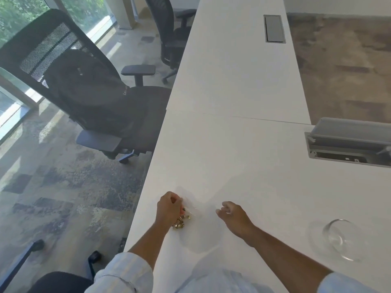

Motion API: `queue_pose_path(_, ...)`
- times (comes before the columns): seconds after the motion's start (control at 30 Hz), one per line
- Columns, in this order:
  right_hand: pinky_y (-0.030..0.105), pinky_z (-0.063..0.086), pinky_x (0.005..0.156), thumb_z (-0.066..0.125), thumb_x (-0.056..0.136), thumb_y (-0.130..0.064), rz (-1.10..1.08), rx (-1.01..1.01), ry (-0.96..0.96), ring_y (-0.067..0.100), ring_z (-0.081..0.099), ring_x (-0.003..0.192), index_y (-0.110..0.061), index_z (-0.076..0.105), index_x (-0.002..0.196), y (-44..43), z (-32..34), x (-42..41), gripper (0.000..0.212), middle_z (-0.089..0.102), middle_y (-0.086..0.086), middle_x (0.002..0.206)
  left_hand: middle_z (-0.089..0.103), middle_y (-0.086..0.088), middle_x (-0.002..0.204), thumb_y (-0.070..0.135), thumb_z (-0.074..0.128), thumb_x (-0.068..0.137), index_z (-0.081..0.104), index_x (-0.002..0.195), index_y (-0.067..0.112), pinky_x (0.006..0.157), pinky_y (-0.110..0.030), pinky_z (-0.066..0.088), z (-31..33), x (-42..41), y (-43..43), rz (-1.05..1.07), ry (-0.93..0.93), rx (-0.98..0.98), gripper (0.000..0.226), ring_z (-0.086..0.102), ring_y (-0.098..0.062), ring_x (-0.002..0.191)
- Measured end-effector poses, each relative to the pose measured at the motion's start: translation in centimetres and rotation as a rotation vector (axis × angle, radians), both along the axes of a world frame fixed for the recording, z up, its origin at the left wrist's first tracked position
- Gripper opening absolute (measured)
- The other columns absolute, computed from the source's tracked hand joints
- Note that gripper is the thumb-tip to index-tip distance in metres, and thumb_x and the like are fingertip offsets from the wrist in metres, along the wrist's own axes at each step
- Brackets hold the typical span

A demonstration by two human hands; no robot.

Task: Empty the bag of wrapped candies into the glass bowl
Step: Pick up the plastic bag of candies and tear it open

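A clear plastic bag [197, 210] lies on the white table [243, 155] near its left edge, hard to make out against the surface. Gold-wrapped candies [181, 222] are bunched at its near left end. My left hand [169, 208] is closed on the bag's left side, just above the candies. My right hand [232, 216] hovers at the bag's right side with fingers curled; whether it pinches the plastic is unclear. The empty glass bowl [338, 237] stands to the right, well apart from both hands.
An open grey cable box [349, 142] is set into the table at the right, a closed hatch [274, 28] farther back. A black office chair [88, 89] with a backpack stands left of the table, another chair [169, 32] behind it.
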State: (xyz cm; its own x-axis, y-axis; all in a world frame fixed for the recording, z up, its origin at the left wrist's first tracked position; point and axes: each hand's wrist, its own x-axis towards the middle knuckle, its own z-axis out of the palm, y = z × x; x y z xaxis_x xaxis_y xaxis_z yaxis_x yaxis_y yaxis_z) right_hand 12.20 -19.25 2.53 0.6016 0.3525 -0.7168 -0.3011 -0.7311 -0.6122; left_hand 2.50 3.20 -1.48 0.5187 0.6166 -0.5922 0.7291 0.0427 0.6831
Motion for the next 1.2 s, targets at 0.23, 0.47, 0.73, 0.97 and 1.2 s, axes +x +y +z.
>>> queue_pose_path(0.23, 0.028, 0.05, 0.094, 0.065, 0.098, -0.033, 0.024, 0.057, -0.068, 0.014, 0.064, 0.112, -0.014, 0.07, 0.132, 0.5, 0.7, 0.5, 0.039, 0.071, 0.002, 0.128, 0.079, -0.025, 0.084, -0.006, 0.062, 0.102, 0.065, 0.098, -0.007, 0.062, -0.029, 0.058, 2.1, 1.1, -2.6, -0.171, -0.193, -0.06, 0.006, 0.071, -0.011, 0.06)
queue_pose_path(0.47, 0.029, 0.053, 0.075, 0.069, 0.093, -0.016, 0.051, 0.12, -0.148, 0.01, 0.066, 0.077, -0.014, 0.082, 0.094, -0.8, 2.3, 0.9, 0.013, 0.081, 0.002, 0.093, 0.079, -0.029, 0.093, -0.004, 0.064, 0.104, 0.065, 0.099, -0.005, 0.069, -0.027, 0.058, 3.8, 3.6, -4.9, -0.29, -0.327, -0.121, 0.005, 0.071, -0.019, 0.071)
queue_pose_path(0.73, 0.033, 0.062, 0.068, 0.077, 0.087, -0.012, -0.014, 0.1, -0.257, 0.023, 0.077, 0.066, -0.009, 0.079, 0.076, -3.3, 5.4, 1.1, 0.011, 0.08, 0.008, 0.077, 0.081, 0.002, 0.106, 0.015, 0.072, 0.104, 0.075, 0.103, 0.016, 0.09, -0.027, 0.059, 7.0, 4.8, -8.8, -0.197, -0.331, -0.027, 0.004, 0.075, -0.008, 0.101)
queue_pose_path(0.97, 0.03, 0.057, 0.059, 0.082, 0.087, -0.02, 0.006, 0.085, -0.362, 0.017, 0.07, 0.052, -0.036, 0.065, 0.055, -5.3, 7.8, 0.9, 0.04, 0.078, 0.008, 0.066, 0.085, -0.008, 0.09, 0.049, 0.083, 0.093, 0.077, 0.088, 0.008, 0.075, -0.035, 0.072, 11.2, 3.8, -13.7, -0.271, -0.171, -0.183, 0.042, 0.084, -0.021, 0.088)
queue_pose_path(1.2, 0.03, 0.046, 0.051, 0.097, 0.068, -0.033, -0.067, 0.035, -0.378, 0.014, 0.059, 0.047, -0.024, 0.054, 0.05, -6.7, 8.4, 0.7, 0.048, 0.065, 0.002, 0.051, 0.085, -0.022, 0.088, 0.0, 0.065, 0.096, 0.077, 0.083, -0.009, 0.079, -0.054, 0.073, 12.7, 3.8, -14.6, -0.191, -0.189, -0.273, 0.02, 0.086, -0.033, 0.084)
